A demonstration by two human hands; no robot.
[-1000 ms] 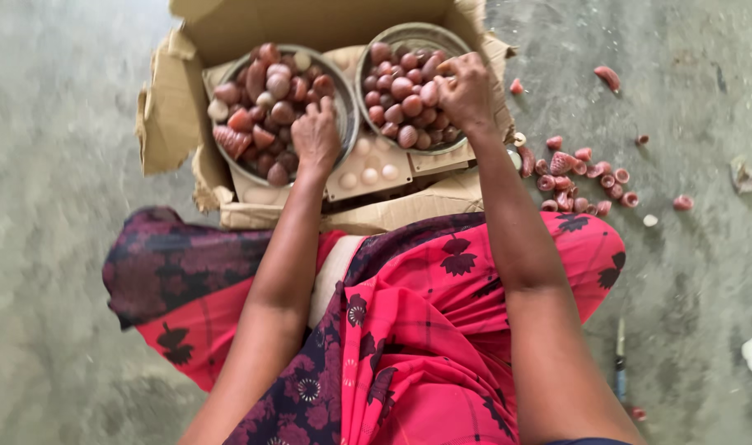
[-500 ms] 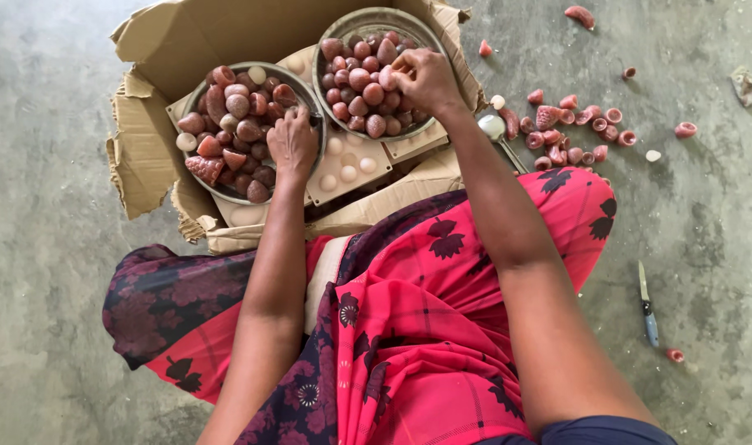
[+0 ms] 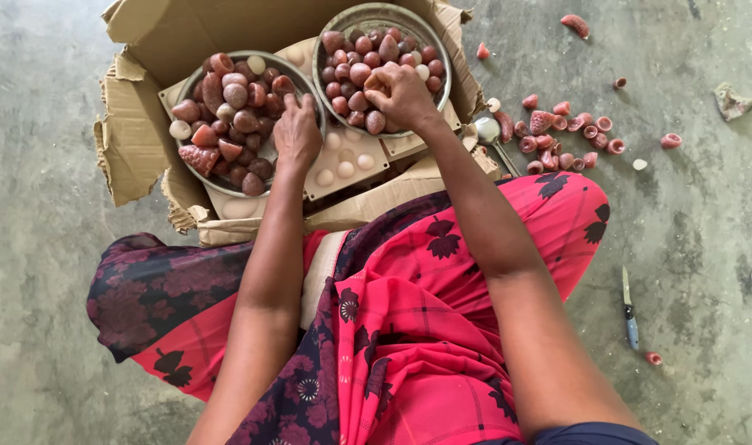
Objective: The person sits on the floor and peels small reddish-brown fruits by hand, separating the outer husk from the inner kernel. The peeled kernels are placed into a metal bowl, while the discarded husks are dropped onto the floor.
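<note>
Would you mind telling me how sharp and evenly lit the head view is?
Head view: soft, even daylight, no glare; both hands, left and right, and the bowls are sharp; only faint shadow inside the cardboard box; slight wide-angle stretch at edges.

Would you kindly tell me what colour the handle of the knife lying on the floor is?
The knife has a blue handle, seen in the head view.

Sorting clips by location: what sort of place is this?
Likely an informal floor workspace, home or small workshop: bare concrete floor, a torn cardboard box holding metal bowls, cut scraps and a knife.
</note>
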